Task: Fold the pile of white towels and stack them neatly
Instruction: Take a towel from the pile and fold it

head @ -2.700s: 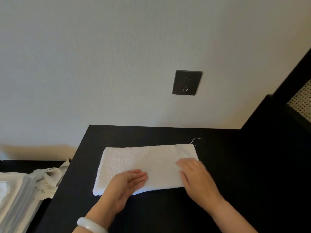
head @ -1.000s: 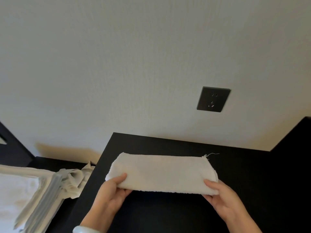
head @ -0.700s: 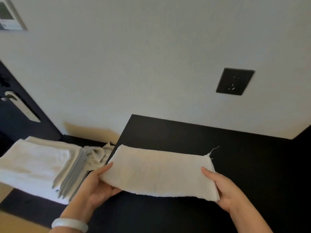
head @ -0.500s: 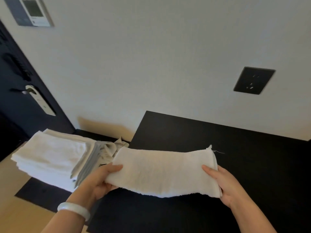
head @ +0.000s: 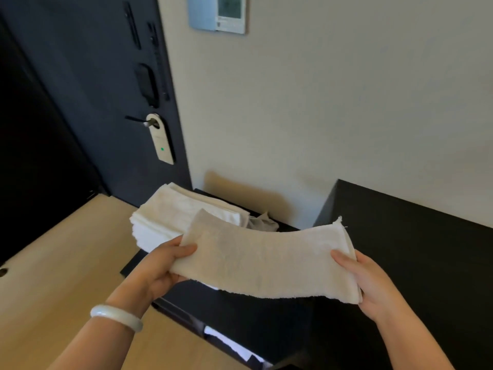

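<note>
A folded white towel hangs in the air between both hands, sagging a little in the middle. My left hand grips its left end, thumb on top. My right hand grips its right end. Behind the towel's left end lies a stack of folded white towels on a low black stand. A crumpled greyish cloth lies just right of the stack.
A taller black table fills the right side. A dark door with a handle and hanging tag stands at the left. Light wooden floor spreads below the stand. A wall panel hangs above.
Both hands lifted the folded towel off the black table and carried it left, up to the stack. The view swung left, bringing the door and floor into sight.
</note>
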